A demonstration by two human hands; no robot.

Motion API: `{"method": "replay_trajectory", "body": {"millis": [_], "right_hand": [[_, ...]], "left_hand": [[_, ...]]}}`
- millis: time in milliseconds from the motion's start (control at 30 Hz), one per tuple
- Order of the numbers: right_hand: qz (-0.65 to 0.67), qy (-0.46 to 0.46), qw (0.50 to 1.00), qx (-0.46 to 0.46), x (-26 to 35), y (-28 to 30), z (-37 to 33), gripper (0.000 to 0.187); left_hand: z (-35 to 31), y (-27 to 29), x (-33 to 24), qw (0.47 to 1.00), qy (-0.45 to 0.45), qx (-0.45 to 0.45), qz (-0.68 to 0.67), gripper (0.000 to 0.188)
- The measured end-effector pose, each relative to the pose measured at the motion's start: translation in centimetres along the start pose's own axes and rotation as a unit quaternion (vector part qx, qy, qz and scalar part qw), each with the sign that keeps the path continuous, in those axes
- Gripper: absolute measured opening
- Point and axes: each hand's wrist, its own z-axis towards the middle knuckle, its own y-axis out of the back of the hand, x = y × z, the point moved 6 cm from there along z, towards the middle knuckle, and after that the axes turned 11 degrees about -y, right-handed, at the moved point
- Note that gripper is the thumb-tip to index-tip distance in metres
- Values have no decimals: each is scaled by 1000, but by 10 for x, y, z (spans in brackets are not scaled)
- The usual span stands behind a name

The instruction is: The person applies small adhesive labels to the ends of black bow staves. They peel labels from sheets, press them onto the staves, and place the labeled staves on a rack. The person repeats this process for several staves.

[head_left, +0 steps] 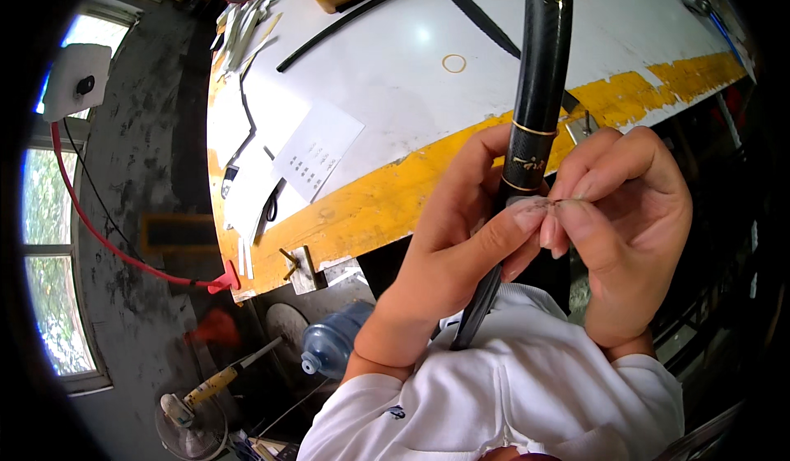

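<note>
A long black tube (543, 58) with a glossy, carbon-like weave runs from the far edge of the view down to my chest. Two thin gold-coloured bands ring it, with a small gold marking (528, 163) between them. My left hand (453, 247) is closed around the tube just below the bands, its thumb lying across the front. Right beside that thumb, my right hand (634, 222) pinches with thumb and forefinger. Whatever is in this pinch is too small to make out. Below the hands, a dark strip-like length (477, 309) reaches my white shirt.
Ahead stands a white-topped table (395, 91) with a worn yellow edge. On it lie a thin tan ring (454, 64), a thin black rod (329, 33), a black strap (477, 17) and a printed sheet (321, 150). A blue water bottle (337, 338) and a fan (191, 428) are at lower left.
</note>
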Motion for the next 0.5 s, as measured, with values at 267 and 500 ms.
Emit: {"method": "replay_trajectory", "body": {"millis": [267, 500], "right_hand": [[-50, -17, 999, 2, -22, -11, 14, 14], [-90, 17, 996, -23, -32, -17, 12, 12]], "left_hand": [[-4, 18, 7, 995, -31, 22, -93, 70], [-9, 25, 2, 999, -21, -27, -36, 53]]}}
